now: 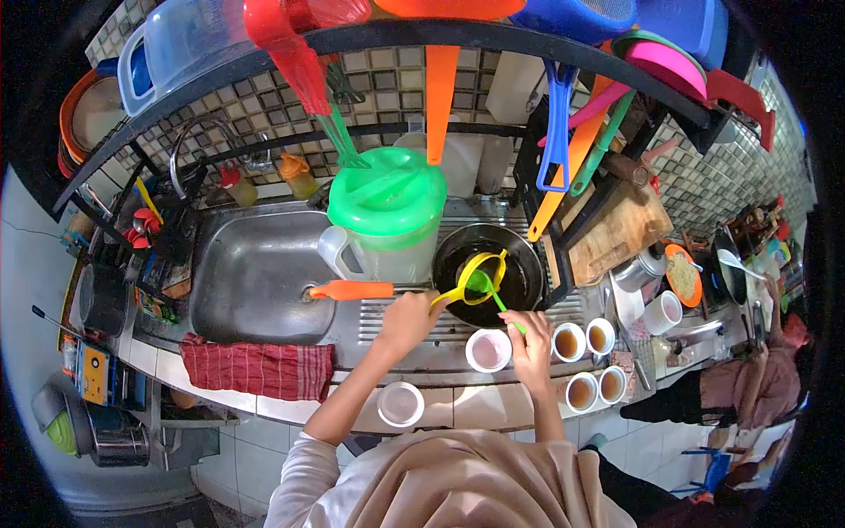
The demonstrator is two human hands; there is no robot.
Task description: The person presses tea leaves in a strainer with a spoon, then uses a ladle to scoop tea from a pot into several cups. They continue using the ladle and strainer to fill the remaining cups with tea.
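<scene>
My left hand (pixel 409 319) is closed round the handle of a yellow strainer (pixel 459 283), whose ring is over a dark pan (pixel 449 255) holding dark liquid. In my right hand (pixel 530 350) is a green ladle (pixel 500 301), its bowl inside the strainer's ring. A white cup (pixel 488 350) stands just left of my right hand, and a second cup (pixel 400 404) is near the counter edge. Cups of brown liquid (pixel 569 342) stand to the right. Behind my left hand is a pitcher (pixel 387 202) with a green lid, beside an orange-handled utensil (pixel 354 290).
A metal sink (pixel 260 277) lies left, with a red cloth (pixel 255 365) over its front edge. Overhead runs a black rack (pixel 370 37) with hanging utensils. At right are a cutting board (pixel 620 233), an orange plate (pixel 684 275) and another person (pixel 757 374).
</scene>
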